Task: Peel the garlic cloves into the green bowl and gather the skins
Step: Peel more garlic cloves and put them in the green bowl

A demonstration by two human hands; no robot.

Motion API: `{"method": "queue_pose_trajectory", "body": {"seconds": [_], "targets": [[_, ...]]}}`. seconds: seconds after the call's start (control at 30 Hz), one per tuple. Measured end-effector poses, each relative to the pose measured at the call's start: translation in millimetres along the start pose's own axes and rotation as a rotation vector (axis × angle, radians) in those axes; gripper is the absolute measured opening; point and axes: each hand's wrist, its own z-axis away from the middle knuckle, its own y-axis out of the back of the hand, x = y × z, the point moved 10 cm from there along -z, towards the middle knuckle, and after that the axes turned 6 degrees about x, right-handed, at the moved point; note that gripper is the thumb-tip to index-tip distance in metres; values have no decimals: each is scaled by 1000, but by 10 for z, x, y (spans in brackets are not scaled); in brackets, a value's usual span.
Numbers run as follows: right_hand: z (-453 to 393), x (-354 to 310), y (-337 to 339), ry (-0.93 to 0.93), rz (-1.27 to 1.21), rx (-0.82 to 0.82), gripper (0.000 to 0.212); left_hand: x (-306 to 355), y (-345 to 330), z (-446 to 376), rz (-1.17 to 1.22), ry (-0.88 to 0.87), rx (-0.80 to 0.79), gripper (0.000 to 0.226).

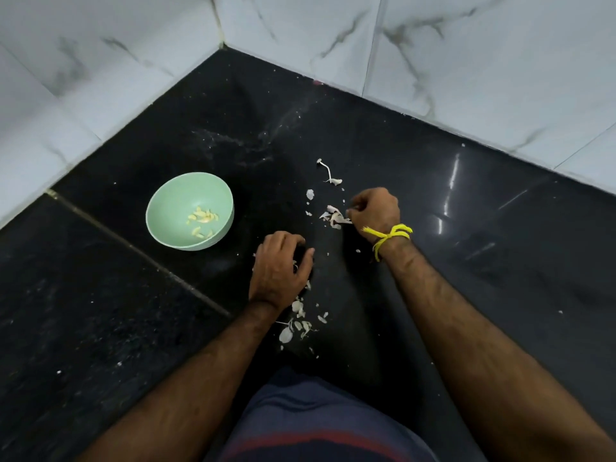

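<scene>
Head view: garlic skins (pixel 335 217) litter black counter (pixel 466 261) beside green bowl (pixel 190 211).

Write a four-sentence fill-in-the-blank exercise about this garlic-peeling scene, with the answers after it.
1. The peeled cloves lie inside the ____ bowl.
2. The yellow thread is tied around the ____ wrist.
3. The bowl sits on the same side as the person's ____ hand.
4. The right hand touches a clump of garlic ____ on the dark counter.

Missing words: green; right; left; skins
</scene>
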Motion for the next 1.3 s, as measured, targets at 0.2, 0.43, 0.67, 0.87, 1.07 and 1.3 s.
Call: {"method": "queue_pose_trajectory", "body": {"seconds": [0.2, 0.43, 0.67, 0.87, 1.07, 1.3], "targets": [[-287, -240, -169, 149, 151, 57, 19, -37, 4, -9, 34, 41, -3, 23], [-708, -469, -481, 198, 427, -16, 20, -50, 6, -10, 45, 61, -1, 22], [-553, -382, -293, 131, 150, 60, 10, -47, 30, -16, 68, 62, 8, 20], [219, -15, -121, -45, -399, 3, 12, -38, 73, -25, 91, 64, 27, 18], [820, 267, -106, -151, -458, -84, 14, 15, 138, 36, 112, -12, 48, 15], [1077, 196, -164, -231, -587, -195, 15, 26, 271, 267, 89, 39, 78, 17]]}}
